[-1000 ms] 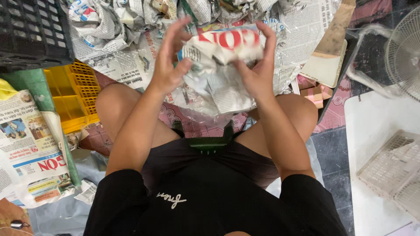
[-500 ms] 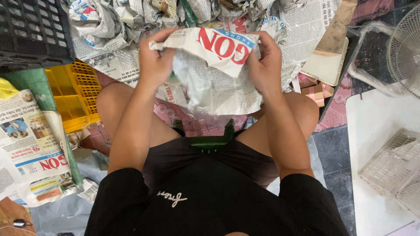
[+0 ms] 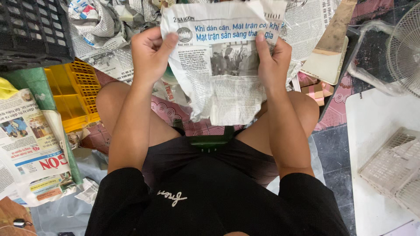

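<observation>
I sit with knees apart and hold a crumpled sheet of newspaper (image 3: 223,74) spread open in front of me, above my lap. My left hand (image 3: 151,54) grips its left edge near the top, thumb on the front. My right hand (image 3: 272,59) pinches the right edge the same way. The sheet hangs down between my knees, its lower part creased and wrinkled.
Crumpled newspaper balls (image 3: 105,26) lie ahead on the floor. A black crate (image 3: 30,30) and a yellow crate (image 3: 74,94) sit at the left, above a stack of newspapers (image 3: 30,144). A white basket (image 3: 393,166) and a fan (image 3: 404,48) are at the right.
The wadded newspaper has been pulled apart and unfolded into a flat open sheet. Both hands moved outward to its side edges.
</observation>
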